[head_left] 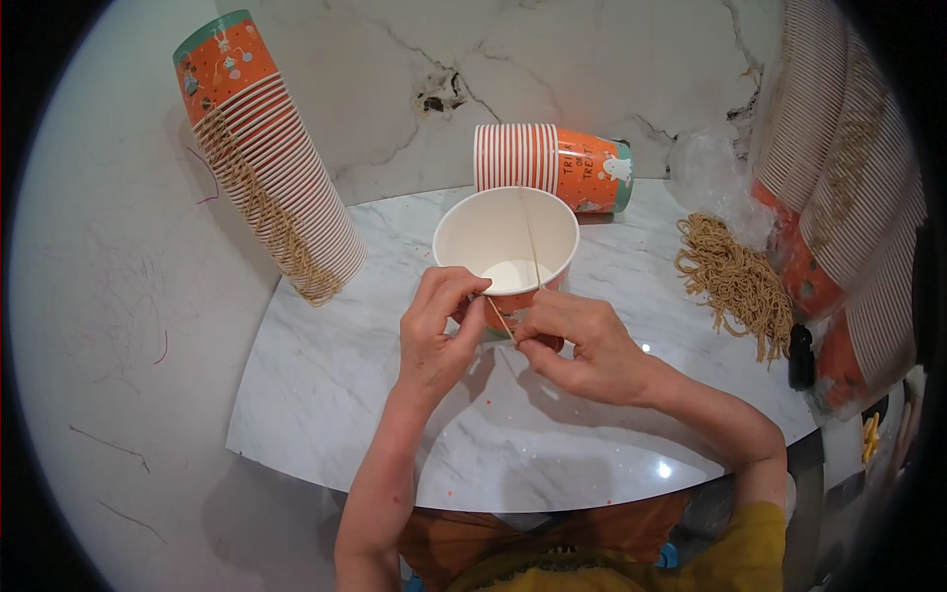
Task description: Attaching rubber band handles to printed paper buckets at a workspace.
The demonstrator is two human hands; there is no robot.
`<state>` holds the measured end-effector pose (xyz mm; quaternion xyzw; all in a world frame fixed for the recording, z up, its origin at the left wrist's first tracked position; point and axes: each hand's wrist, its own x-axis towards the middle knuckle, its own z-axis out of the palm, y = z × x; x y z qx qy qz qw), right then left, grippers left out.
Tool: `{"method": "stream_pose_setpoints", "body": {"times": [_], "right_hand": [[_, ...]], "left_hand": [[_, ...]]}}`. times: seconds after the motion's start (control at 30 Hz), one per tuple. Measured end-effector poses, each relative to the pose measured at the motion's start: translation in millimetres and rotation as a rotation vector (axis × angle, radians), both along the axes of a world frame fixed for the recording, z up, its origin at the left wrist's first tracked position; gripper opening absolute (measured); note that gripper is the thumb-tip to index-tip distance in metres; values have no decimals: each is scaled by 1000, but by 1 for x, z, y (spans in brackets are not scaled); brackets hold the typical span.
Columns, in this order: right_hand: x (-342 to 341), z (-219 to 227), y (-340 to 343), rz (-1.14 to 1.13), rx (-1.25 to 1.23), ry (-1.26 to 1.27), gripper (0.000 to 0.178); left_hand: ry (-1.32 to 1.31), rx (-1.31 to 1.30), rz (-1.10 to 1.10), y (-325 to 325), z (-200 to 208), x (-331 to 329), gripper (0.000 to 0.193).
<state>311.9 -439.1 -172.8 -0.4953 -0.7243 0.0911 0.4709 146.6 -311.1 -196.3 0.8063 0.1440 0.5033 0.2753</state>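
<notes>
A round paper bucket (459,232) with a white inside and an orange printed outside stands on the table in front of me. A thin tan cord (532,242) runs across its mouth and over the near rim. My left hand (434,331) is closed at the near left rim, fingertips on the edge and thumb low against the outer wall. Below the rim, my right hand (587,345) pinches the cord, with a short slanting length stretched between the two hands. The fingers partly hide the bucket's near side.
A tall stack of matching buckets (281,168), strung with tan cords, leans at the left. A shorter stack (592,168) lies behind the bucket. To the right are a heap of tan cords (730,271), plastic-wrapped bucket stacks (853,197) and a small black object (801,357).
</notes>
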Motion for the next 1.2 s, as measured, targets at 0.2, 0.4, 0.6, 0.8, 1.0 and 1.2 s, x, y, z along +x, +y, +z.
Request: {"method": "stream_pose_setpoints", "body": {"times": [0.2, 0.4, 0.6, 0.8, 1.0, 1.2], "right_hand": [[5, 1, 2, 10, -17, 36, 4], [5, 4, 0, 10, -24, 26, 4], [7, 6, -2, -53, -96, 47, 12], [-5, 0, -7, -91, -9, -407, 21], [3, -19, 5, -180, 220, -665, 53], [9, -9, 5, -236, 156, -672, 53]], "left_hand": [[7, 50, 61, 1, 1, 0, 22], [15, 84, 95, 2, 2, -2, 24], [65, 37, 51, 3, 6, -8, 37], [96, 102, 90, 6, 2, -7, 36], [107, 111, 128, 1, 2, -4, 25], [34, 24, 85, -1, 7, -7, 28]]}}
